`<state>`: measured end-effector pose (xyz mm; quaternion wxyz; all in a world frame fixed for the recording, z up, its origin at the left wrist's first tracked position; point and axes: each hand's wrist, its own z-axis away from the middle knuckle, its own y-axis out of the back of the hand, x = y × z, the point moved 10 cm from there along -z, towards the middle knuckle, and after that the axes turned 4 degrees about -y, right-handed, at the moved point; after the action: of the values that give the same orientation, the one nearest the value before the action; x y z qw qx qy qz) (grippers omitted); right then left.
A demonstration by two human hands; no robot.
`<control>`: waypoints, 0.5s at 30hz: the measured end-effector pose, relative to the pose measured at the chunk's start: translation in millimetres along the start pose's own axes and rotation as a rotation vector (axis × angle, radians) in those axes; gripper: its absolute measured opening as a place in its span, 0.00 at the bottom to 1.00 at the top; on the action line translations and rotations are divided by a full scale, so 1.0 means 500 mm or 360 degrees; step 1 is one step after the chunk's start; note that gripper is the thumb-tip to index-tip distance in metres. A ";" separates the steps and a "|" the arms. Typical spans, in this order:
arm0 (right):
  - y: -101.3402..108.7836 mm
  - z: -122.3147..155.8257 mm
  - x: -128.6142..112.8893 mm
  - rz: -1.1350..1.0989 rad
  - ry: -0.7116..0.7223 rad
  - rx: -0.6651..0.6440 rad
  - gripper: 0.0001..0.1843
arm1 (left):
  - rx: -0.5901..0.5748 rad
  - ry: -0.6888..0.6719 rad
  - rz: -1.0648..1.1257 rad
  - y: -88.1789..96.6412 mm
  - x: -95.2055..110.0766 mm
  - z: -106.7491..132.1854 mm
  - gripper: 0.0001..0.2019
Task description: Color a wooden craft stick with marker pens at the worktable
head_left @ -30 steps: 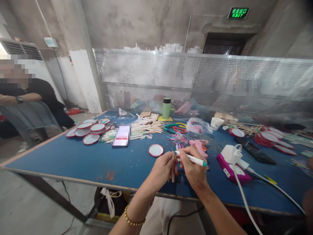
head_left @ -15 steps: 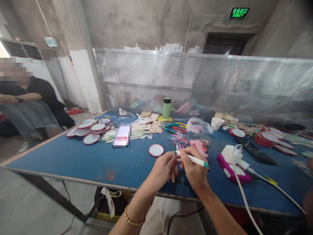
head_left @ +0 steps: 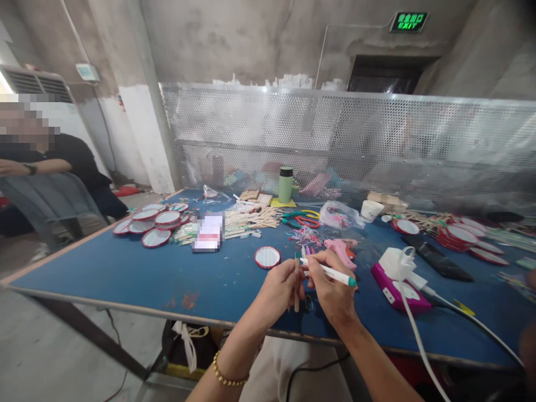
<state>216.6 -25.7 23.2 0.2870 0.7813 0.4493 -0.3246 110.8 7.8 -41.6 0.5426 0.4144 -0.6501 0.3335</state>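
Observation:
My left hand is closed on a flat wooden stick, held upright near the table's front edge. The stick's top end shows a green patch. In my right hand is a white marker pen with a teal end, its tip close against the top of the stick. A red-rimmed round lid lies on the table just beyond my left hand. Past my right hand rests a pink glue gun. My fingers hide part of the stick and the marker.
On the blue table are a phone, wooden sticks, pliers, a green bottle and a paper cup. A purple power strip with a white cable stands right. Red-rimmed lids pile left. A seated person is far left.
Both hands keep nearly the same place, with the marker still at the stick's top. The seated person at the left has shifted slightly.

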 end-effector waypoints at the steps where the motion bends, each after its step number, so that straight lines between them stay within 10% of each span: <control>1: 0.000 0.000 0.000 -0.0002 -0.0007 0.0000 0.11 | 0.0003 -0.0003 0.0000 0.000 0.000 0.000 0.20; 15: 0.003 0.002 -0.007 -0.0003 0.0021 0.0021 0.12 | -0.0007 0.0002 -0.0016 -0.001 0.001 0.000 0.18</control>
<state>216.2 -28.8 25.6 0.2784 0.7849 0.4497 -0.3227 111.3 7.6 -40.8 0.5456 0.4164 -0.6483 0.3296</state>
